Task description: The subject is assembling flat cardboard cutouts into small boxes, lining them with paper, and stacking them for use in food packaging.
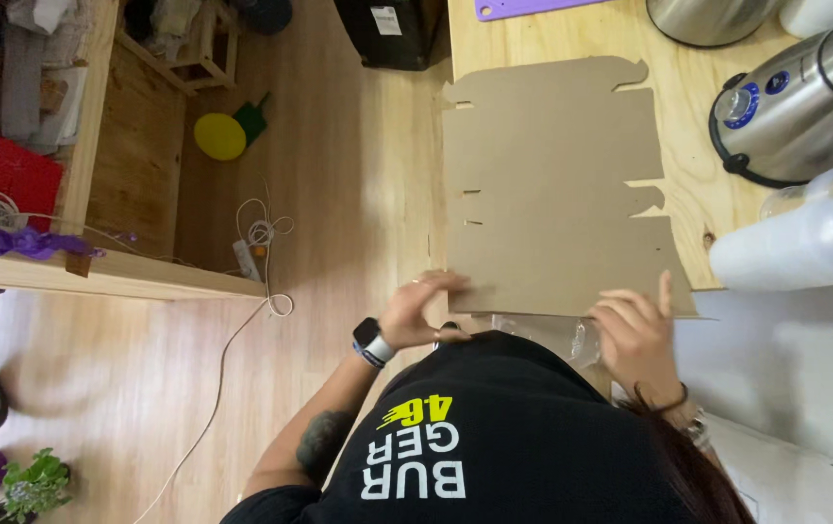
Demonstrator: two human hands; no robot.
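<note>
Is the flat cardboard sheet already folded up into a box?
No, the cardboard sheet lies flat and unfolded on the wooden table, with both hands at its near edge.

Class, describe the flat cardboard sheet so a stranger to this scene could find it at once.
Start at the light plywood table on the right. The cardboard sheet lies flat on its left part, its near edge pinched by the left hand and right hand. Unlike the shiny steel appliance and white bottle beside it, it is dull brown, thin, with cut slots and tabs.

The cardboard sheet hides the tabletop beneath; the steel appliance is cut off.
</note>
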